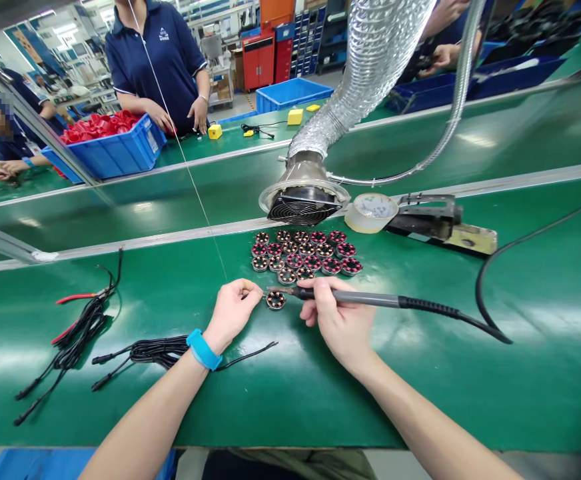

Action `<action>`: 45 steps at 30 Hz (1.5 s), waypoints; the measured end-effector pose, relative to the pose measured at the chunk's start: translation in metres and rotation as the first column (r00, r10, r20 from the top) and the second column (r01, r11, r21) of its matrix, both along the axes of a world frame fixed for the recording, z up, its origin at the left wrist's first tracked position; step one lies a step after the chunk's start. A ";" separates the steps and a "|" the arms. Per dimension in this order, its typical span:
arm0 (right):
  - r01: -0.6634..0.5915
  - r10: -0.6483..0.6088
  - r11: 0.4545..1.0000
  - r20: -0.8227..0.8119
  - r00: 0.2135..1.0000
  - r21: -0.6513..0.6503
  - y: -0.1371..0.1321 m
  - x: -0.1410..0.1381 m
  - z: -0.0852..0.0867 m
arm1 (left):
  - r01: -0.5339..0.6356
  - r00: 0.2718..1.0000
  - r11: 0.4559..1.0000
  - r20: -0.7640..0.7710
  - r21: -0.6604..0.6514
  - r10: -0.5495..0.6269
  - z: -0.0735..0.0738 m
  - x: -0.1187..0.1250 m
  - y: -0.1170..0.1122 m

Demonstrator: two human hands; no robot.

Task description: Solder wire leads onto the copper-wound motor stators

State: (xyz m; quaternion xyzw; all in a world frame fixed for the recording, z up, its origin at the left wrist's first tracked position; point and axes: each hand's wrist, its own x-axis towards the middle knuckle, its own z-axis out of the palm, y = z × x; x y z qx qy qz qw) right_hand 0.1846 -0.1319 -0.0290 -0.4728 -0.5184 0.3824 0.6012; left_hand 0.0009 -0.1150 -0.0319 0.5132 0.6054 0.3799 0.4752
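On the chest of the navy polo shirt [153, 63] of a person across the work line, there is a small white emblem with letters, but these are too small to be read. The blue plastic crate [123, 148] filled with red pieces has a pale mark at its end, also not legible.

On the green glossy surface [470, 373], 1 small round metal part with black and copper-coloured coils [275, 301] lies nearer to the far edge than to the near edge. It sits just to the right of the left hand [234, 308] and to the left of the right hand [341, 319]. The left hand has its fingertips pinched together beside this part; what is between them, I cannot tell. A thin pale wire [190, 175] comes down to this hand. The right hand grips a grey pen-shaped soldering iron [370, 298], and its tip is at the upper rim of the part; whether they touch is not clear.

A group of similar round parts [306, 249] lies behind, toward the far edge. Toward the left end of the surface lie 2 bundles of black cable [83, 323].
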 end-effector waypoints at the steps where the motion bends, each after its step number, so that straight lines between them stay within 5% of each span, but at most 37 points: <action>1: -0.005 0.005 1.000 -0.001 1.000 -0.004 0.000 0.000 0.000 | -0.001 1.000 1.000 -0.001 -0.001 0.001 0.000 0.000 0.000; 36: 0.024 -0.026 0.998 -0.030 0.999 -0.060 0.002 -0.001 0.001 | -0.012 1.000 1.000 -0.003 0.012 0.012 0.000 0.000 0.000; 42: -0.054 0.056 0.998 0.088 0.995 -0.030 0.004 -0.006 -0.001 | -0.023 0.999 1.000 0.026 0.012 0.022 0.002 0.001 -0.001; 45: -0.136 0.114 0.986 0.211 0.971 0.092 0.009 -0.010 -0.004 | -0.015 0.999 1.000 0.035 0.004 0.014 0.004 0.001 -0.001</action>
